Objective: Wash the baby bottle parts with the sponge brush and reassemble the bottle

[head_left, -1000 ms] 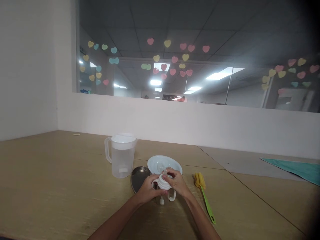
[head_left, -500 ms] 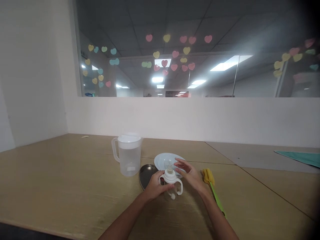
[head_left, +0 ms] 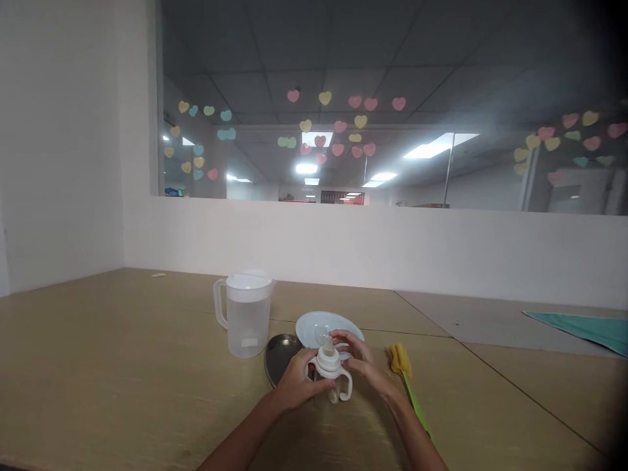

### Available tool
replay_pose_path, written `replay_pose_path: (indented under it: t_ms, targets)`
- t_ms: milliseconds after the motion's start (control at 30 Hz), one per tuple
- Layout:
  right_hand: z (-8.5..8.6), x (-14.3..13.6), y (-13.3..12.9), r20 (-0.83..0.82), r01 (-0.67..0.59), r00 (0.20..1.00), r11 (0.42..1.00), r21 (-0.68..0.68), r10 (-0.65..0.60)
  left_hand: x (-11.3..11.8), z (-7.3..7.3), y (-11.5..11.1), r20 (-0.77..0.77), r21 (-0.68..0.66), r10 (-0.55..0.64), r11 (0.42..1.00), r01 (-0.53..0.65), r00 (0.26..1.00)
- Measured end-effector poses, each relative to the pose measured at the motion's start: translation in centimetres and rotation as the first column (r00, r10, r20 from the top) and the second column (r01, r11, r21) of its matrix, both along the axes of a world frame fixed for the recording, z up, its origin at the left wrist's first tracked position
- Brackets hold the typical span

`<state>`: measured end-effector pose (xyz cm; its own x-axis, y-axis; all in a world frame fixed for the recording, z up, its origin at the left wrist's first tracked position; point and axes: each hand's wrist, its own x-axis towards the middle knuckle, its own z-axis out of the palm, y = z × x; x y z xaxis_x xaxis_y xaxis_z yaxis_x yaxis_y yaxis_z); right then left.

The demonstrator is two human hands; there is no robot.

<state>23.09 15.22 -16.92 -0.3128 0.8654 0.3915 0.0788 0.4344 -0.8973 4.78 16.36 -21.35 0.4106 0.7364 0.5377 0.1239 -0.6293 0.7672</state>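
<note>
A clear baby bottle [head_left: 328, 367] with a white collar, two white side handles and a pale teat stands upright in front of me. My left hand [head_left: 297, 382] is wrapped round its left side, the thumb across the front. Beside the teat and collar is my right hand [head_left: 362, 361], its fingers curved and parted from the thumb; whether the fingertips touch the bottle I cannot tell. Just behind are a pale plate or shallow bowl [head_left: 307, 325] with a clear item on it and a dark round metal dish [head_left: 279, 356], partly covered by my left hand.
A lidded translucent pitcher [head_left: 248, 320] stands to the left. On the right lies a brush with a yellow sponge head [head_left: 400, 360] and green handle [head_left: 416, 404]. Farther right is a teal cloth [head_left: 583, 327]. A wall with a window backs the table [head_left: 122, 366].
My right hand has come in closer to the top of the bottle, its fingers curling more. My left hand keeps its hold. The view has tilted up slightly.
</note>
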Motion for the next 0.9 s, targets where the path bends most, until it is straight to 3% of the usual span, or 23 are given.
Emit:
replay_pose_path:
  t_ms: [100, 267, 333, 433, 633, 767, 900]
  targets:
    - [-0.2, -0.2, 0.0, 0.067, -0.01, 0.998, 0.999, -0.036, 0.013, -0.1, 0.1, -0.2, -0.01, 0.004, -0.002, 1.0, 0.002, 1.0]
    - [-0.2, -1.7, 0.0, 0.14, 0.106, 0.984, 0.993, 0.046, -0.111, -0.2, -0.1, -0.1, -0.015, 0.016, -0.006, 1.0, 0.007, 1.0]
    - [-0.3, -1.8, 0.1, 0.082, 0.109, 0.99, 0.993, 0.043, -0.112, -0.2, -0.2, 0.0, -0.053, 0.037, 0.029, 0.999, -0.027, 0.998]
    - [-0.4, -1.6, 0.1, -0.135, 0.112, 0.984, 0.993, -0.04, -0.116, -0.3, -0.2, -0.1, -0.111, 0.083, 0.079, 0.994, -0.07, 0.991]
    - [-0.2, -1.6, -0.2, -0.507, 0.062, 0.852, 0.986, -0.156, -0.133, -0.4, -0.3, -0.6, -0.195, 0.135, 0.191, 0.977, -0.166, 0.962]
    - [0.3, -0.9, 0.2, -0.704, 0.02, 0.7, 0.988, -0.15, -0.122, -0.4, -0.4, -0.8, -0.236, 0.168, 0.247, 0.963, -0.211, 0.94]
    - [0.5, 0.5, 0.4, -0.811, 0.005, 0.572, 0.989, -0.147, -0.123, -0.5, 0.5, -0.6, -0.138, 0.223, 0.27, 0.946, -0.236, 0.953]
